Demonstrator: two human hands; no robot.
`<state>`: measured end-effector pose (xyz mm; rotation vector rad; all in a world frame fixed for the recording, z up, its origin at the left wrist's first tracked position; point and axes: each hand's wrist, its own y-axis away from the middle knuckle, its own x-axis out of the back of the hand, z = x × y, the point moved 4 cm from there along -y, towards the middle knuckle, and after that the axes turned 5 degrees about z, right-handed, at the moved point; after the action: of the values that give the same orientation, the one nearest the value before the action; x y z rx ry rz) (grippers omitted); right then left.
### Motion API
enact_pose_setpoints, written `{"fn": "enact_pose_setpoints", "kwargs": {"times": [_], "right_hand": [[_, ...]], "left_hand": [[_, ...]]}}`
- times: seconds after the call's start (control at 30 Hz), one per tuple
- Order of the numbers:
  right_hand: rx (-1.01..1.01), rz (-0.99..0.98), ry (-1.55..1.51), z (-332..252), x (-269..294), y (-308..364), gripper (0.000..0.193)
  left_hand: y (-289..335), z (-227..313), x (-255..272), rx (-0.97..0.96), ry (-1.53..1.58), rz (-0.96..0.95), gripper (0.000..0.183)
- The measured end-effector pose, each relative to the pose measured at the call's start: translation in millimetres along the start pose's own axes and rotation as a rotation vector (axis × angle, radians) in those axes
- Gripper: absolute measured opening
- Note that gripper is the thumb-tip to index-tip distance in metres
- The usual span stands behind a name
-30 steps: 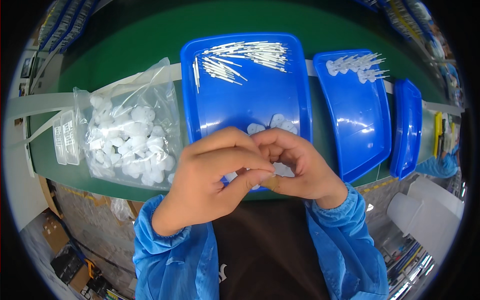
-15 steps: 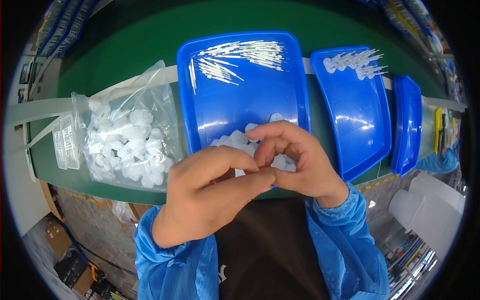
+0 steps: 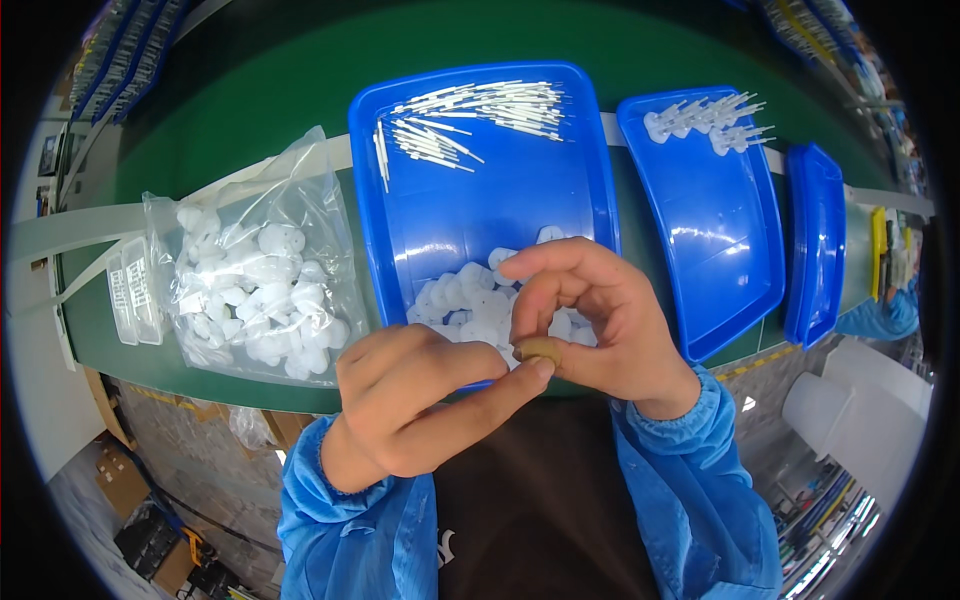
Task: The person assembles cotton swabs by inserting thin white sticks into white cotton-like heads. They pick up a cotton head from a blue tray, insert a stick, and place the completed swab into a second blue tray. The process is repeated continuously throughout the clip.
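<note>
Both hands meet above the near edge of a large blue tray [image 3: 480, 215]. My right hand [image 3: 625, 330] curls into a ring, its fingers closed toward the thumb. A small olive-tan piece [image 3: 539, 348] shows at the right thumb tip; whether it is a cover or a held part, I cannot make out. My left hand [image 3: 405, 405] has its fingers bent and its thumb stretched to touch that spot. Anything between its fingertips is hidden. Beneath the hands lie white rounded plastic pieces [image 3: 465, 295], and thin white sticks [image 3: 430, 140] are spread at the tray's far end.
To the left lies a clear bag [image 3: 265, 280] of similar white pieces, beside clear plastic packs [image 3: 135, 290]. A second blue tray [image 3: 715, 250] on the right carries white pieces with sticks attached [image 3: 700, 120]. Stacked narrow blue trays [image 3: 815, 250] stand farther right on the green table [image 3: 300, 60].
My left hand has shifted slightly down, and its fingers have drawn back from the right fingertips. The olive-tan piece at the right thumb now shows. The trays appear unchanged.
</note>
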<state>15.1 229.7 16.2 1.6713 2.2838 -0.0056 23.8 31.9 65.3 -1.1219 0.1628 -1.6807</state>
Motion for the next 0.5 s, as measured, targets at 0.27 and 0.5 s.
{"fn": "enact_pose_setpoints", "kwargs": {"times": [0.27,0.5], "right_hand": [[0.035,-0.057,-0.066,1.0,-0.9,-0.2,0.059],[-0.015,-0.116,-0.17,0.8,-7.8,2.4,0.058]], "left_hand": [[3.7,6.8,1.9,-0.072,-0.084,0.009,0.046],[7.1,6.4,3.7,-0.096,-0.098,0.004,0.044]]}}
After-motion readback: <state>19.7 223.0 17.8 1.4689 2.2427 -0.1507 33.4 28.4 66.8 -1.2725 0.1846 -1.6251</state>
